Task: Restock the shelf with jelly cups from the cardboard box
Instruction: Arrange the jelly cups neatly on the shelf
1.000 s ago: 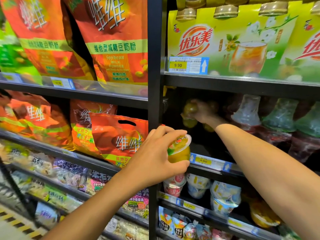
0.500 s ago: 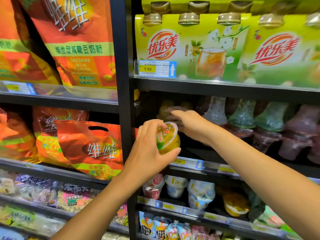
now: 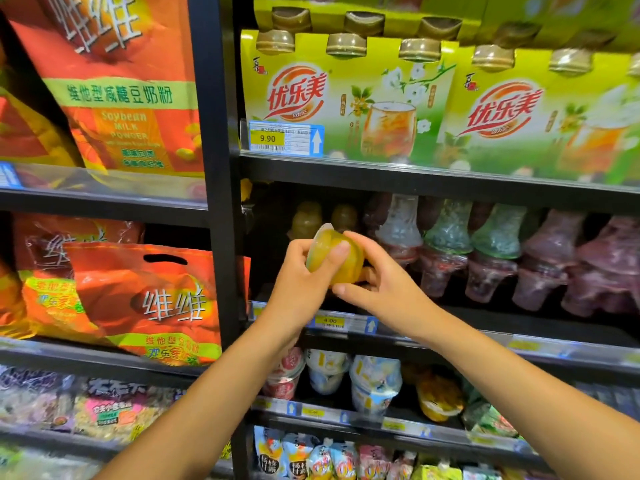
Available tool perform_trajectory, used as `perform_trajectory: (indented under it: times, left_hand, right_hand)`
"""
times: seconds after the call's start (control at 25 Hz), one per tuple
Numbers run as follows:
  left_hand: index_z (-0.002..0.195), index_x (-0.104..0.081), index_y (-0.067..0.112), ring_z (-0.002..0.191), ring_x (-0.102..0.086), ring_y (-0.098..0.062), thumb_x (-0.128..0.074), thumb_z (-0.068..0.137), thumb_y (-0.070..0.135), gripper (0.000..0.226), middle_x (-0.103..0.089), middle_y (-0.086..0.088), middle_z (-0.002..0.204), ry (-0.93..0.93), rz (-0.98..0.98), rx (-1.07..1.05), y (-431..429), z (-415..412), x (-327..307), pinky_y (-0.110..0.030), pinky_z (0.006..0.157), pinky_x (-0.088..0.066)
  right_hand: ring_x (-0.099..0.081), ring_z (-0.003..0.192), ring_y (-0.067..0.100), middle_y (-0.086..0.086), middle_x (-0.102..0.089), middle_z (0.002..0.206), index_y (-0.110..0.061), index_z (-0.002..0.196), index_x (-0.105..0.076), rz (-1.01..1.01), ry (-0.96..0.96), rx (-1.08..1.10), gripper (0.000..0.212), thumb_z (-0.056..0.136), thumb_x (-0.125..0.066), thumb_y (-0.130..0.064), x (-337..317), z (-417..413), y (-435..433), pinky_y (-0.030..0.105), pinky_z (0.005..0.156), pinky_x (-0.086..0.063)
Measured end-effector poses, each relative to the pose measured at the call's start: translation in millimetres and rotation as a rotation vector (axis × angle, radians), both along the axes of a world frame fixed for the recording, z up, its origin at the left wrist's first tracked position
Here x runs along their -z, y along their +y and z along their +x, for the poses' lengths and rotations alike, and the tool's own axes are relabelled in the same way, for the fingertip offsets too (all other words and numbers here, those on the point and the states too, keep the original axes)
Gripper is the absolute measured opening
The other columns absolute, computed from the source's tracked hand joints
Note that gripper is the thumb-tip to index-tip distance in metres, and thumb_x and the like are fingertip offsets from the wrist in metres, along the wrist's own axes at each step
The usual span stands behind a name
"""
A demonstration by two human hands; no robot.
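Observation:
A yellow jelly cup (image 3: 337, 259) is held between both hands in front of the middle shelf (image 3: 450, 323). My left hand (image 3: 304, 271) grips it from the left, thumb across its side. My right hand (image 3: 381, 282) curls round it from the right and below. Behind the hands, yellow jelly cups (image 3: 308, 218) stand stacked at the shelf's left end, partly in shadow. The cardboard box is out of view.
Clear, green and purple jelly cups (image 3: 491, 251) fill the rest of that shelf. Green drink packs (image 3: 349, 102) sit on the shelf above. A black upright post (image 3: 221, 202) separates orange soybean milk powder bags (image 3: 145, 296) at left. Cup snacks (image 3: 374, 382) sit below.
My right hand drew back from the stacked cups deep in the shelf and met my left hand on the yellow jelly cup, which rose slightly and turned lid away.

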State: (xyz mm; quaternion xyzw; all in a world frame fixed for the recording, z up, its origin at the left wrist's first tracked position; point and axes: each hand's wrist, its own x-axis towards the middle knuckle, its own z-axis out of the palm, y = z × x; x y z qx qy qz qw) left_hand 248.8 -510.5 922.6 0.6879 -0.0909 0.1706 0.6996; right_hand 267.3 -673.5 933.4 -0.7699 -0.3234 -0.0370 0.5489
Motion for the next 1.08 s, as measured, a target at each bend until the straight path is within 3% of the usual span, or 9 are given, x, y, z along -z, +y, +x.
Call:
perform_trajectory:
  times: [0.12, 0.24, 0.36, 0.48, 0.6, 0.8, 0.92, 1.0, 1.08]
  left_hand:
    - [0.127, -0.053, 0.019, 0.109, -0.071, -0.020, -0.072, 0.074, 0.073, 0.078, -0.067, -0.010, 0.123, 0.118, -0.114, 0.151, 0, 1, -7, -0.046, 0.096, -0.058]
    - [0.138, -0.049, 0.025, 0.114, -0.066, -0.012, -0.053, 0.084, 0.075, 0.073, -0.064, -0.001, 0.129, 0.100, 0.072, 0.139, 7, -7, -13, -0.038, 0.100, -0.055]
    - [0.147, -0.037, 0.039, 0.132, -0.047, -0.005, -0.047, 0.093, 0.071, 0.063, -0.051, 0.011, 0.143, -0.052, 0.444, -0.022, 15, -15, -2, -0.036, 0.110, -0.042]
    - [0.158, -0.025, 0.031, 0.147, -0.027, -0.016, -0.042, 0.089, 0.078, 0.085, -0.038, 0.006, 0.156, -0.086, 1.102, -0.205, 18, -19, 16, -0.049, 0.120, -0.027]
    - [0.149, -0.045, 0.031, 0.141, -0.040, -0.020, -0.036, 0.079, 0.092, 0.093, -0.050, 0.005, 0.149, -0.003, 1.455, -0.187, 19, -14, 26, -0.054, 0.119, -0.026]
    - [0.109, -0.062, 0.031, 0.097, -0.065, -0.020, -0.045, 0.084, 0.082, 0.059, -0.069, 0.007, 0.101, -0.139, 1.551, -0.296, 24, -7, 37, -0.038, 0.076, -0.036]
    - [0.108, -0.061, 0.030, 0.097, -0.065, -0.020, -0.047, 0.087, 0.076, 0.053, -0.069, 0.006, 0.101, -0.156, 1.540, -0.305, 24, -6, 38, -0.037, 0.074, -0.031]
    - [0.111, -0.061, 0.030, 0.100, -0.065, -0.021, -0.047, 0.088, 0.075, 0.052, -0.069, 0.007, 0.104, -0.147, 1.531, -0.297, 25, -5, 38, -0.039, 0.077, -0.034]
    - [0.112, -0.061, 0.030, 0.100, -0.064, -0.021, -0.048, 0.088, 0.075, 0.052, -0.069, 0.007, 0.106, -0.135, 1.522, -0.293, 26, -4, 40, -0.039, 0.080, -0.035]
  right_hand:
    - [-0.064, 0.113, 0.015, -0.011, -0.057, 0.134, -0.041, 0.144, -0.041, -0.033, -0.169, 0.062, 0.079, 0.078, -0.083, -0.042, -2, 1, 2, 0.039, 0.091, -0.056]
    - [-0.067, 0.099, 0.017, -0.009, -0.061, 0.123, -0.035, 0.138, -0.044, -0.069, -0.183, 0.119, 0.073, 0.077, -0.080, -0.051, -11, 9, 2, 0.042, 0.086, -0.056]
    - [-0.063, 0.098, 0.018, -0.002, -0.062, 0.117, -0.024, 0.138, -0.041, -0.398, -0.343, 0.354, 0.070, 0.085, -0.067, -0.061, -26, 18, -3, 0.041, 0.083, -0.053]
    - [-0.064, 0.098, 0.036, 0.009, -0.065, 0.104, -0.013, 0.128, -0.045, -0.904, -0.584, 0.631, 0.066, 0.092, -0.049, -0.068, -47, 22, 6, 0.043, 0.072, -0.047]
    - [-0.065, 0.101, 0.034, 0.009, -0.067, 0.108, -0.009, 0.129, -0.048, -1.117, -0.621, 0.635, 0.057, 0.099, -0.048, -0.058, -60, 27, 28, 0.038, 0.066, -0.041]
    - [-0.059, 0.120, 0.036, 0.015, -0.059, 0.133, -0.006, 0.131, -0.057, -1.303, -0.267, 0.549, 0.030, 0.103, -0.051, -0.012, -70, 57, 60, 0.043, 0.091, -0.046]
    - [-0.057, 0.118, 0.034, 0.016, -0.062, 0.121, -0.005, 0.124, -0.060, -1.197, -0.111, 0.540, 0.028, 0.105, -0.042, -0.015, -78, 64, 56, 0.039, 0.090, -0.043]
    - [-0.050, 0.102, 0.028, 0.012, -0.054, 0.092, -0.011, 0.094, -0.056, -1.157, -0.104, 0.538, 0.022, 0.107, -0.039, -0.015, -80, 75, 54, 0.040, 0.099, -0.042]
    - [-0.043, 0.099, 0.024, 0.015, -0.048, 0.095, -0.012, 0.075, -0.044, -1.159, -0.139, 0.576, 0.032, 0.106, -0.040, -0.014, -82, 91, 64, 0.039, 0.100, -0.041]
